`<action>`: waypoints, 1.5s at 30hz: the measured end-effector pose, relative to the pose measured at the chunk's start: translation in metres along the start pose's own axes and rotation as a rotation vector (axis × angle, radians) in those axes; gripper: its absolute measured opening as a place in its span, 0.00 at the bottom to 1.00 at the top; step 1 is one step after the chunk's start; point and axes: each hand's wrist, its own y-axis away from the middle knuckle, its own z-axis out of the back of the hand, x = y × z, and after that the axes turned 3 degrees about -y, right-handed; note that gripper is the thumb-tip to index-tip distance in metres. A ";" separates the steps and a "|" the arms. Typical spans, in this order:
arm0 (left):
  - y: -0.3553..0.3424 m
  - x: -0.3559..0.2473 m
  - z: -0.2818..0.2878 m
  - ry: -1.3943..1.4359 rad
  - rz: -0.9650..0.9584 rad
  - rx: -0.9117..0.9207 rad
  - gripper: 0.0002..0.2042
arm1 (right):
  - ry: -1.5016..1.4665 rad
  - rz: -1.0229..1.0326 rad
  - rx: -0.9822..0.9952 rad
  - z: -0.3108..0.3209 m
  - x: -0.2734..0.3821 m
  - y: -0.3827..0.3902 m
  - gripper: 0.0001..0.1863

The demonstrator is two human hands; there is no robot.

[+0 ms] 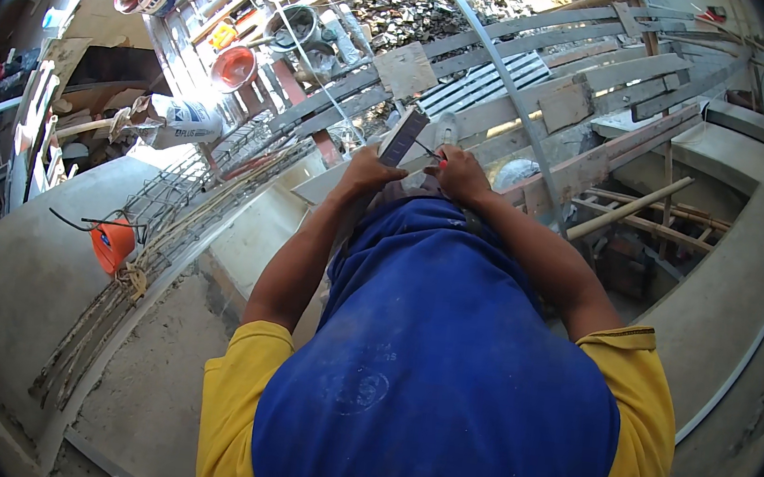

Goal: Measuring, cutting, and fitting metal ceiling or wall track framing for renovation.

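My left hand is closed round a short rectangular piece with a dark purplish marked face and a pale edge, held tilted upward in front of my waist. My right hand grips a small red-handled tool whose thin shaft points toward that piece; whether the shaft touches it I cannot tell. Both hands are just beyond my blue shirt front, above weathered planks and a pale board. What lies directly under the hands is partly hidden.
A metal tube crosses diagonally ahead over planks. Rebar cages and an orange bucket lie left on concrete. Tubs, rubble and a sack are farther off. An opening with bamboo poles is right.
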 end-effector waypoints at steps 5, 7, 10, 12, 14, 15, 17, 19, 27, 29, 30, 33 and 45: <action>-0.010 0.007 -0.014 -0.189 -0.019 -0.165 0.25 | 0.030 0.002 0.014 -0.010 -0.016 -0.013 0.13; -0.007 0.002 -0.017 -0.252 -0.016 -0.200 0.25 | 0.034 0.017 0.015 -0.010 -0.023 -0.014 0.14; -0.004 0.001 -0.018 -0.279 -0.041 -0.229 0.24 | 0.052 0.075 0.049 -0.004 -0.022 -0.016 0.14; -0.009 0.002 -0.013 -0.220 -0.055 -0.258 0.23 | 0.124 0.099 0.111 0.009 -0.013 -0.027 0.15; -0.011 0.009 -0.006 -0.137 -0.054 -0.222 0.22 | 0.136 0.138 0.104 0.015 0.001 -0.029 0.16; -0.010 0.005 -0.003 -0.057 -0.061 -0.175 0.22 | 0.113 0.168 0.085 0.015 0.001 -0.029 0.16; -0.006 -0.002 0.002 -0.040 -0.011 -0.111 0.21 | 0.091 0.200 0.067 0.013 0.002 -0.028 0.17; 0.001 -0.005 0.003 -0.022 0.042 -0.048 0.21 | 0.065 0.148 0.041 0.006 -0.004 -0.023 0.17; 0.005 0.009 -0.015 -0.194 -0.072 -0.119 0.22 | -0.055 0.067 0.053 -0.012 -0.024 0.007 0.21; 0.012 -0.009 -0.013 -0.193 -0.047 -0.106 0.22 | -0.077 0.054 0.018 -0.012 -0.026 0.010 0.21; 0.017 -0.012 -0.012 -0.183 -0.005 -0.099 0.22 | -0.077 0.046 0.012 -0.013 -0.025 0.014 0.21; 0.013 0.000 -0.016 -0.186 -0.027 -0.125 0.22 | -0.046 0.038 0.012 -0.012 -0.020 0.019 0.22; -0.008 0.025 -0.014 -0.142 0.050 0.082 0.25 | -0.097 0.064 0.011 -0.008 -0.016 0.024 0.22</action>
